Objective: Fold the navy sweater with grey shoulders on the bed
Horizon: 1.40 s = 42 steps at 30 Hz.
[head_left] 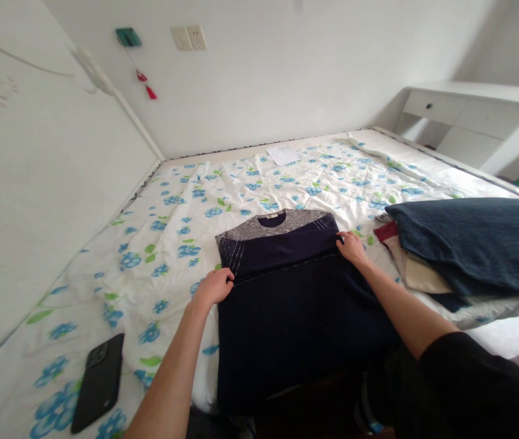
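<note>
A dark navy sweater with a grey speckled yoke and a round neckline lies on the flowered bed sheet, collar pointing away from me. Its sleeves do not show. My left hand pinches the left edge of the sweater a little below the yoke. At the opposite edge, slightly farther off, my right hand grips the fabric between thumb and fingers. A thin pale line runs across the sweater between both hands. The lower part of the garment hangs toward the bed's near edge.
Folded clothes, dark blue on top, are piled at the right. A black phone lies at the lower left. A sheet of paper rests near the back wall. Beyond the bed at the right stands a white desk.
</note>
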Each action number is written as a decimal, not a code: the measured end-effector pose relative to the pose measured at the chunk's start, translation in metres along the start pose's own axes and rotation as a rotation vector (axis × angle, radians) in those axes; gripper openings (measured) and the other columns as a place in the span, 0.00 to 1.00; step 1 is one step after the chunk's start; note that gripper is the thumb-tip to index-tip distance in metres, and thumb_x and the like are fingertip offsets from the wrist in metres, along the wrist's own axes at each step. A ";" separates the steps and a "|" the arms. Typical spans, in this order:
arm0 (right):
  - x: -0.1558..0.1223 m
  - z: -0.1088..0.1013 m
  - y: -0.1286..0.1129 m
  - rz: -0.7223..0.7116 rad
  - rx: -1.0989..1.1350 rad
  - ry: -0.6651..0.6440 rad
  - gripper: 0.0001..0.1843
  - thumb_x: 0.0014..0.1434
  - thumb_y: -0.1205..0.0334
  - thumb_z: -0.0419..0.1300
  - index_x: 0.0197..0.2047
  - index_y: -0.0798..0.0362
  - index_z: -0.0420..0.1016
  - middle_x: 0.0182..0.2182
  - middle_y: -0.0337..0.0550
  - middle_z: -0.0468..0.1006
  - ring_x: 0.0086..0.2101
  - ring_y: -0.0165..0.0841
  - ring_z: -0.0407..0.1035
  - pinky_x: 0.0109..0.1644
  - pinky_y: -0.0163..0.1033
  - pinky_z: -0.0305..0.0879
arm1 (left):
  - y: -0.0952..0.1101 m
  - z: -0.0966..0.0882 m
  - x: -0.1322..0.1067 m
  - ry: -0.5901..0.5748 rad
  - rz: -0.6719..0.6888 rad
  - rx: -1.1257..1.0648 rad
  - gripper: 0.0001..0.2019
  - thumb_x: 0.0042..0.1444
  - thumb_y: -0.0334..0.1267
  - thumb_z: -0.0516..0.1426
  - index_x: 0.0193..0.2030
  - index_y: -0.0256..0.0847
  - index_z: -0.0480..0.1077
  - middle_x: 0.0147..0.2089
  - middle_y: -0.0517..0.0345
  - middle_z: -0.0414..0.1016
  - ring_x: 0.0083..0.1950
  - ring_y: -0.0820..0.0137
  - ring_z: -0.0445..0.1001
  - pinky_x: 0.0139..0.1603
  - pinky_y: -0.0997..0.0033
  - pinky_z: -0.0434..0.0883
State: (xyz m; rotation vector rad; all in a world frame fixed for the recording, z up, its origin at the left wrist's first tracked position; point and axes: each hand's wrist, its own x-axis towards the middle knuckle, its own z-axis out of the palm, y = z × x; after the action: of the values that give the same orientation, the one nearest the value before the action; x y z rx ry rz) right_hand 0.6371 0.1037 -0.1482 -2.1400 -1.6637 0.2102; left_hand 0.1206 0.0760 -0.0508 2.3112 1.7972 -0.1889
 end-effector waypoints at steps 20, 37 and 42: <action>-0.037 0.073 -0.215 -0.418 0.087 -0.252 0.35 0.81 0.46 0.45 0.85 0.48 0.52 0.82 0.47 0.49 0.80 0.47 0.42 0.80 0.61 0.47 | 0.030 0.007 -0.003 -0.450 -0.072 -0.014 0.53 0.64 0.65 0.53 0.87 0.46 0.36 0.87 0.48 0.24 0.87 0.43 0.32 0.81 0.28 0.47; -0.017 0.054 -0.051 -0.255 -0.141 -0.071 0.36 0.78 0.42 0.51 0.83 0.43 0.57 0.80 0.45 0.54 0.78 0.49 0.47 0.81 0.61 0.45 | 0.014 0.022 0.005 -0.388 -0.036 -0.059 0.55 0.57 0.66 0.60 0.86 0.51 0.45 0.87 0.45 0.33 0.85 0.34 0.42 0.72 0.21 0.59; -0.029 0.057 -0.042 -0.230 -0.157 0.029 0.34 0.79 0.45 0.51 0.82 0.44 0.59 0.80 0.45 0.57 0.78 0.50 0.49 0.80 0.61 0.46 | 0.030 0.020 0.007 -0.166 -0.120 -0.056 0.39 0.69 0.67 0.48 0.78 0.47 0.67 0.82 0.41 0.60 0.81 0.38 0.60 0.76 0.28 0.58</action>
State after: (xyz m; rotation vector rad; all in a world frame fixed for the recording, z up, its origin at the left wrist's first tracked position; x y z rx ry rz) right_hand 0.5709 0.0978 -0.1860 -2.0252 -1.9481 -0.0197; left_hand 0.1520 0.0710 -0.0689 2.0848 1.8340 -0.3349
